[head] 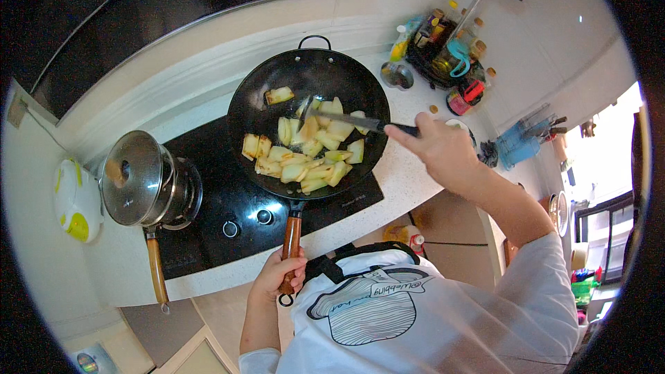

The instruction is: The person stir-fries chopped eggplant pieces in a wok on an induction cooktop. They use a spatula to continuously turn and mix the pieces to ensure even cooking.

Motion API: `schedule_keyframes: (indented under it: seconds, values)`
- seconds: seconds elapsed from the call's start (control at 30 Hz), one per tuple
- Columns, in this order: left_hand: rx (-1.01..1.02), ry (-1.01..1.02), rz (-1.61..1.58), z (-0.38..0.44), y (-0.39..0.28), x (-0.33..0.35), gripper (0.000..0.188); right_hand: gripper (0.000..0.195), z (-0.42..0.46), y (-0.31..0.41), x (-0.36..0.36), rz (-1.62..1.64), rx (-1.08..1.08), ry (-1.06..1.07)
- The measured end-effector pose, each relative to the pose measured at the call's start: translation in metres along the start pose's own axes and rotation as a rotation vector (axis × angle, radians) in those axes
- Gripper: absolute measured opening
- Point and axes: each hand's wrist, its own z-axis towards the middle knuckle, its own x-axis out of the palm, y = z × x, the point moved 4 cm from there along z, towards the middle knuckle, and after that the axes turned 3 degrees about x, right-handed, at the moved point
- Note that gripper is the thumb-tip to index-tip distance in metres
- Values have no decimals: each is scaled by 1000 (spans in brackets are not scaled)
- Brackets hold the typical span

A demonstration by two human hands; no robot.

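A large black wok point(343, 75) rests over the right part of the black cooktop, with many pale green and yellow vegetable pieces point(298, 166) inside, some browned. My left hand point(283, 272) is closed around the wok's wooden handle point(292, 239) at the counter's front edge. My right hand point(441, 153), to the right of the wok, grips the dark handle of a metal spatula point(348, 118). The spatula reaches over the wok's right rim, its head among the pieces near the middle. One browned piece point(279, 95) lies apart, up the wok's far left side.
A glass-lidded pot point(132, 179) with a wooden handle stands on the cooktop's left part point(218, 182). A white and green appliance point(78, 200) is at far left. Bottles point(441, 31), a red-lidded jar point(461, 99) and a steel bowl point(396, 75) stand at the back right.
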Motion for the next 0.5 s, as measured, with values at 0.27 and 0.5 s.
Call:
schedule_keyframes:
  seconds: [0.27,0.5]
  values:
    - [-22,-9,-4,-5,-7,8,22,55,16,18,16,54,5,-62]
    - [-11,-4,-12,-2,-3,3,20,63,7,8,19,105,52,26]
